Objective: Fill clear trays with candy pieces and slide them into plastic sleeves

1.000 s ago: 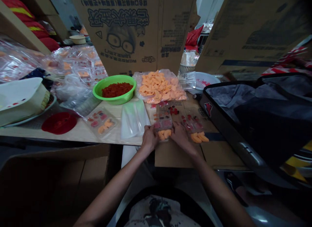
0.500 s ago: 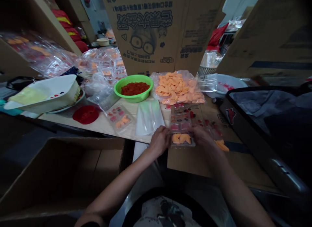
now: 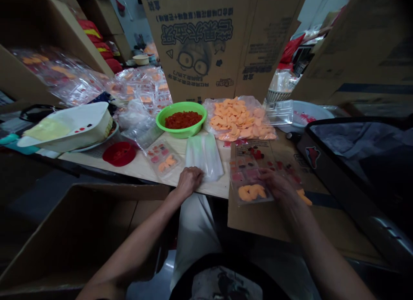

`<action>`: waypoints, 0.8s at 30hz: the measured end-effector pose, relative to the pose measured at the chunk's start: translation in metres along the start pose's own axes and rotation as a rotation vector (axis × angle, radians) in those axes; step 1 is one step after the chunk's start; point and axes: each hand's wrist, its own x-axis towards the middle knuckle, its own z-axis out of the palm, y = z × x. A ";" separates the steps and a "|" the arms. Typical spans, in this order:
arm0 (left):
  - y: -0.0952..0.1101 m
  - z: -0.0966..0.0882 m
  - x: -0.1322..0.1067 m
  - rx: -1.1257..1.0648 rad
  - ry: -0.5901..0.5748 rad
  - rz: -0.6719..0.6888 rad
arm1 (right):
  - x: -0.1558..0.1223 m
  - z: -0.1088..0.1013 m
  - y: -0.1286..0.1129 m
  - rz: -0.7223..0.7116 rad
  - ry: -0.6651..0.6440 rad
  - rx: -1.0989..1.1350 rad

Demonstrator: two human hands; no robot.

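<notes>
My left hand (image 3: 190,181) is closed at the lower left edge of a stack of clear plastic bags (image 3: 204,156), with its fingertips on the plastic. My right hand (image 3: 278,183) grips the right side of a clear plastic candy tray (image 3: 254,201). Orange curved candies fill the tray's near compartment, and pink and dark red pieces sit in the compartments behind. A second filled candy tray (image 3: 162,158) lies left of the bags. Loose orange candies (image 3: 304,197) rest on the cardboard (image 3: 248,218) by my right wrist.
A green bowl (image 3: 181,132) of red pieces and a heap of orange candies (image 3: 238,117) stand at the back. Further left are a red dish (image 3: 118,154) and a white tub (image 3: 97,119). An open carton (image 3: 80,192) is below the table; a dark bin (image 3: 342,162) stands right.
My left hand has let go of the candy tray and moved left to the plastic bags. My right hand still holds the tray, which now sits slightly tilted.
</notes>
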 end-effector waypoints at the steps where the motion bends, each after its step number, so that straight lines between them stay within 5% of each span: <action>1: -0.002 -0.002 0.003 -0.095 0.008 -0.057 | 0.000 -0.003 0.002 0.036 -0.044 0.085; 5: -0.009 -0.012 0.018 -0.422 -0.041 -0.192 | 0.000 -0.014 0.011 0.127 -0.192 0.417; 10: -0.005 -0.012 0.020 -0.358 0.114 -0.210 | -0.012 -0.019 0.010 0.126 -0.302 0.556; 16: 0.003 -0.018 0.019 -0.092 0.412 0.106 | -0.044 0.010 -0.010 0.180 -0.578 0.580; 24: 0.007 -0.049 0.010 0.006 0.160 0.419 | -0.058 0.062 -0.015 0.235 -0.896 0.522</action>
